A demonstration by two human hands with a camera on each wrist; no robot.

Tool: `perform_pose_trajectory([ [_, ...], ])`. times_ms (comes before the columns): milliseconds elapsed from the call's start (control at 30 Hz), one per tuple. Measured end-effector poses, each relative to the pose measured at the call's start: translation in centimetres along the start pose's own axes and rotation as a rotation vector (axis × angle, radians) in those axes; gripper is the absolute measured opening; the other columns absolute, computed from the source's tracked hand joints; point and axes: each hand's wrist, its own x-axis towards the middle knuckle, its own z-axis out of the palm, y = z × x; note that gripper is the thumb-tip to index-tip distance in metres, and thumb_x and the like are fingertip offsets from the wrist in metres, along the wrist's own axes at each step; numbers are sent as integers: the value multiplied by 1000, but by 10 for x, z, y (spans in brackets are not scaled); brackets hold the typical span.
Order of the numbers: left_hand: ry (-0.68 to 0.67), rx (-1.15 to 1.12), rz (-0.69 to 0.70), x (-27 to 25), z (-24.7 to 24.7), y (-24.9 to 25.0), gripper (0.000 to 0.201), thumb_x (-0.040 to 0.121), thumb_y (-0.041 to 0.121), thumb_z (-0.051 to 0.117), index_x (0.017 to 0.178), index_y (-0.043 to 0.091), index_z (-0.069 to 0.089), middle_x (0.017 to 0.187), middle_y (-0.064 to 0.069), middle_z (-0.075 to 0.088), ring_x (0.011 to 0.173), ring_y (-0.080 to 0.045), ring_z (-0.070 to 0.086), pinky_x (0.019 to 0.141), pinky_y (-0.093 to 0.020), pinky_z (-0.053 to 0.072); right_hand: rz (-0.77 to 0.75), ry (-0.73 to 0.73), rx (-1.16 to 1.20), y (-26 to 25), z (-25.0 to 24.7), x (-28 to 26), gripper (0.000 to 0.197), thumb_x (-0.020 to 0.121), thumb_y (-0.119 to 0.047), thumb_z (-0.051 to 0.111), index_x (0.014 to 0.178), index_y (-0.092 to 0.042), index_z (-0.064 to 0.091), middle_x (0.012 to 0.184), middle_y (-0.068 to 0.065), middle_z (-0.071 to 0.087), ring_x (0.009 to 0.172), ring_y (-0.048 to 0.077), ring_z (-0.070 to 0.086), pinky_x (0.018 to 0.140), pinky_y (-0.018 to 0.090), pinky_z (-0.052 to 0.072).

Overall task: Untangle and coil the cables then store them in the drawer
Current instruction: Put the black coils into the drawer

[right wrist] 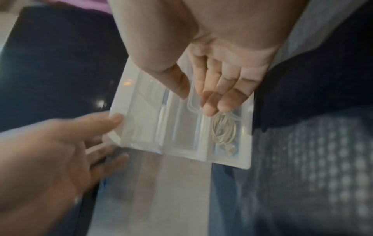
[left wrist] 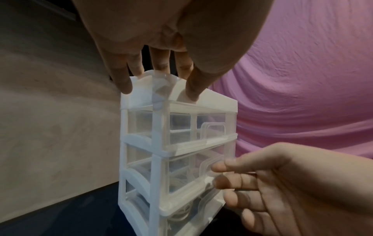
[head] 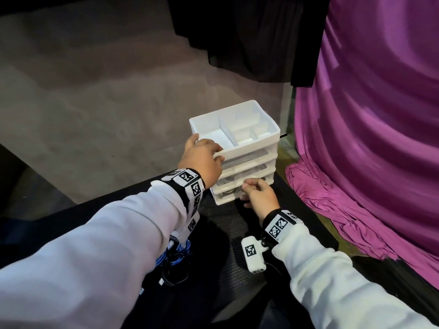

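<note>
Upright on the black tabletop (head: pixel 221 224), near its far edge: white drawer unit (head: pixel 251 148) with three clear drawers, one above the other, and an open divided tray on top. Fronts turned toward the person and a little to the right.

Left hand (head: pixel 202 160) laid over the near left corner of the tray. Fingers (left wrist: pixel 123 83) straight and spread, reaching down over the rim, thumb against the front wall. Pressing, not gripping.

Right hand (head: pixel 259 193) low at the front of the unit, at the lower drawers. Fingers (right wrist: pixel 210 108) curled and close together, thumb set apart, with a clear handle (left wrist: pixel 206 166) pinched between thumb and forefinger. Hard to tell from the blurred wrist views whether this handle belongs to the middle or the bottom drawer.

Inside the bottom drawer (left wrist: pixel 181 212), seen through the clear front: white cable (right wrist: pixel 224 131), coiled into a long oval. Long axis along the drawer front, lying flat, plug at the end away from the fingers. Near end of the coil just beside the right fingertips, but behind the plastic, so not touched.

Under the left forearm, on the tabletop, well apart from both hands: blue cable (head: pixel 177 254) in a loose bundle, and black cable (head: pixel 171 279) beside it, toward the person.

At the right, hanging down and bunched at its foot, purple cloth (head: pixel 368 138).
</note>
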Motion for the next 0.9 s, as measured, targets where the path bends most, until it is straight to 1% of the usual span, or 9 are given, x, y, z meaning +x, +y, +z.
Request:
perform_pose_trajectory([
  [67,-1,-3,6,0,0,0,28,98,32,60,124,24,67,140,8,59,153,-23,13,120,-33,21,99,-84,234,-6,2,-1,12,102,-12,61,114,-13,60,91,6,70,69,15,66,59,26,50],
  [167,6,0,7,-1,0,0,28,98,32,60,124,26,67,140,9,59,152,-23,13,119,-33,23,235,-163,449,-16,2,-5,7,101,-17,62,107,-14,62,93,6,74,76,15,69,63,27,53],
  [367,2,-5,0,1,2,-1,29,98,33,60,126,26,66,141,9,58,152,-22,12,119,-34,24,275,-147,424,-5,-17,-30,6,102,-19,60,96,-18,63,88,2,73,72,12,66,64,27,51],
  [500,-19,10,11,2,3,-4,31,99,32,58,129,26,63,146,6,53,154,-23,9,122,-37,23,278,-146,416,8,-37,-51,7,102,-17,59,96,-18,62,85,2,73,71,12,65,64,27,50],
  [600,-119,-25,55,3,0,-9,42,98,34,60,139,28,54,163,-2,32,157,-24,0,127,-40,11,274,-126,386,14,-47,-61,5,102,-17,59,98,-17,62,83,2,73,69,12,64,61,25,50],
  [667,-98,-125,70,-3,-5,-16,47,97,33,62,142,30,51,168,-4,19,157,-21,-1,127,-41,12,283,-105,344,16,-49,-66,4,102,-16,59,105,-16,63,83,3,72,68,13,63,59,25,49],
  [767,-15,-193,91,-22,-20,-30,46,97,31,62,141,28,52,166,-1,23,156,-18,10,127,-38,16,288,-82,286,18,-47,-74,12,103,-15,58,114,-14,64,85,6,70,69,15,62,60,26,47],
  [833,1,-215,84,-43,-34,-45,42,98,31,62,139,26,56,159,1,36,150,-17,29,122,-30,22,287,-75,255,20,-41,-81,12,103,-12,56,112,-13,64,82,6,68,67,15,60,58,26,45],
  [900,-9,-233,92,-71,-49,-64,35,97,30,62,132,27,61,139,3,58,130,-14,54,114,-28,37,278,-108,188,21,-28,-89,9,103,-10,56,106,-13,63,79,5,67,64,14,58,56,26,43],
])
